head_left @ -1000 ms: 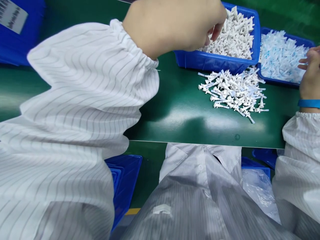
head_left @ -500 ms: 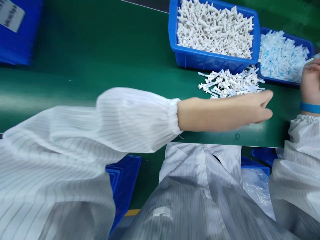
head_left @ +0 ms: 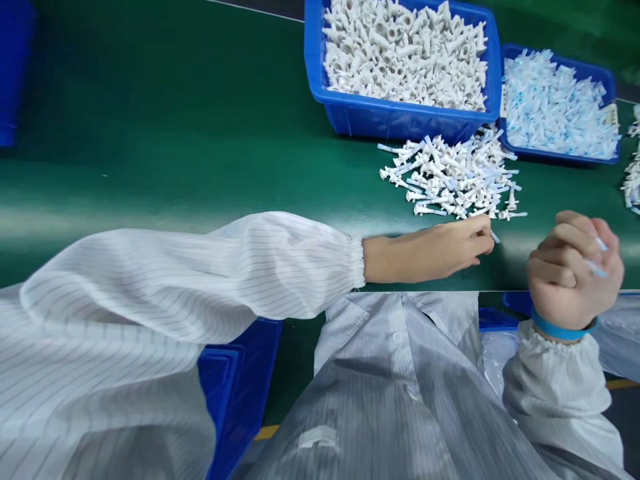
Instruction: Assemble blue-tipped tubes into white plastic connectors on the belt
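My left hand (head_left: 450, 247) is closed at the near side of the pile of white parts with pale tubes (head_left: 450, 177); a pale blue tip shows by its fingers, but the rest of what it pinches is hidden. To the right, my right hand (head_left: 575, 270), with a blue wristband, is raised over the table edge, its fingers curled round small clear-blue pieces. Beyond the pile stands a blue bin (head_left: 395, 110) full of white fittings. A smaller blue bin (head_left: 560, 157) beside it holds clear-blue pieces.
Part of another blue bin (head_left: 15, 73) shows at the far left of the green table (head_left: 175, 133). More white parts (head_left: 634, 173) lie at the right edge. Blue bins (head_left: 250, 380) are below the table's near edge, and another person's sleeve (head_left: 620, 333) shows at the right.
My left hand has drawn back left and toward me. My right hand has come from the small bin down toward the near edge, now with clear-blue pieces visible. The view has shifted right.
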A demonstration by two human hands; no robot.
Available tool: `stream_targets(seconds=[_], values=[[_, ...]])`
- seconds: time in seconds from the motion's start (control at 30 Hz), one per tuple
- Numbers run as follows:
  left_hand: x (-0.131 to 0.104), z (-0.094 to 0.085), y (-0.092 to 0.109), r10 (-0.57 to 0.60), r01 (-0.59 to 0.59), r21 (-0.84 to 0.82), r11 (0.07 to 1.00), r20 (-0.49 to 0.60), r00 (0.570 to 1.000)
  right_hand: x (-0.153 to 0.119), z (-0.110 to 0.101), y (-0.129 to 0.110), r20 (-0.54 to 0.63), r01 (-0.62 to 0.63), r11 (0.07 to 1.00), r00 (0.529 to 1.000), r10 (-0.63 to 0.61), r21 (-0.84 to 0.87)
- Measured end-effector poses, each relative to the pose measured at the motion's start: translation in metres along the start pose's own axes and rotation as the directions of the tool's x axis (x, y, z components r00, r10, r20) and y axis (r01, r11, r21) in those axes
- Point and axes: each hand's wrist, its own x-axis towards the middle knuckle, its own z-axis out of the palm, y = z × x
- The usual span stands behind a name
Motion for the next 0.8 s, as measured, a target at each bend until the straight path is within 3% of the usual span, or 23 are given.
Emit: stream_targets(seconds=[0.07,0.1,0.17,0.27,0.33,0.43,0.6,0.7,0.8], values=[[0.0,0.0,0.0,-0.009,0.008,0.037,0.999,0.019,1.0,-0.008,0.016,0.012,-0.08,-0.001,0.913,0.996,0.036,0.408],[0.001,0.0,0.001,-0.019,0.018,0.034,0.999,0.027,0.999,-0.011,0.024,0.018,-0.063,-0.01,0.805,0.996,0.059,0.593],[0.0,0.001,0.0,-0.031,0.031,0.019,0.999,0.038,0.999,-0.015,0.038,0.026,0.084,-0.109,0.538,0.994,0.071,0.836],[0.0,0.003,0.0,-0.014,0.014,0.003,1.0,0.017,1.0,-0.014,0.049,0.029,0.239,-0.233,0.218,0.971,0.0,0.948],[-0.001,0.005,-0.001,0.001,-0.001,0.003,1.0,-0.016,1.0,-0.01,0.047,0.028,0.253,-0.248,0.149,0.967,-0.015,0.957],[-0.001,0.008,-0.002,-0.002,0.004,0.025,1.0,-0.06,0.998,-0.002,0.038,0.027,0.247,-0.248,0.234,0.968,0.034,0.94],[-0.002,0.013,-0.005,0.02,-0.011,0.067,0.998,-0.147,0.989,0.005,0.034,0.026,-0.056,-0.056,0.542,0.981,0.188,0.839],[-0.003,0.014,-0.005,0.061,-0.036,0.099,0.994,-0.259,0.964,0.005,0.036,0.027,-0.155,-0.028,0.706,0.969,0.193,0.708],[-0.006,0.011,-0.002,0.144,-0.07,0.212,0.975,-0.361,0.921,0.003,0.035,0.028,-0.185,-0.022,0.786,0.968,0.172,0.617]])
